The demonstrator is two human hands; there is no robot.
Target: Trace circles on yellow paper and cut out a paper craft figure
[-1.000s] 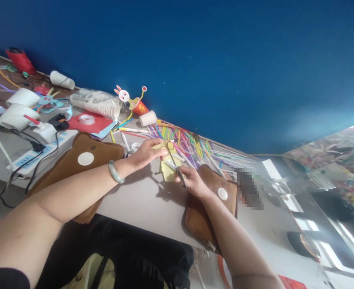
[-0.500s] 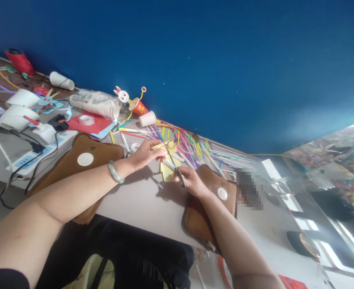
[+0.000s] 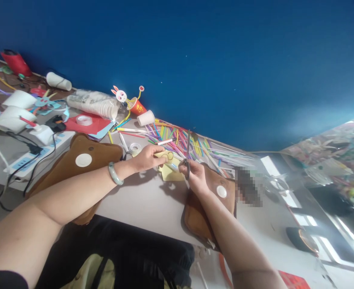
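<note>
My left hand (image 3: 146, 158), with a pale green bangle (image 3: 115, 174) at the wrist, pinches a small piece of yellow paper (image 3: 165, 155) that bears a drawn round outline. To its right, my right hand (image 3: 197, 178) is wrapped around the handles of a pair of scissors (image 3: 188, 149). The blades point up and away, apart from the held paper. Below the hands a larger yellow sheet (image 3: 172, 173) lies on the table, partly covered by something clear and bluish. A white marker (image 3: 166, 141) rests just beyond my left fingers.
Brown cushions (image 3: 110, 151) (image 3: 193, 218) lie under both forearms. Colourful straws (image 3: 207, 146) spread along the blue wall. Stacked paper cups (image 3: 92, 105), a tape roll (image 3: 84, 120), a red cup with a rabbit decoration (image 3: 137, 107) and a power strip (image 3: 38, 154) are at left.
My right hand has swung the scissors away from the yellow paper, from crossing it to pointing upward. My left hand has shifted slightly down with the paper, and the white marker shows more fully.
</note>
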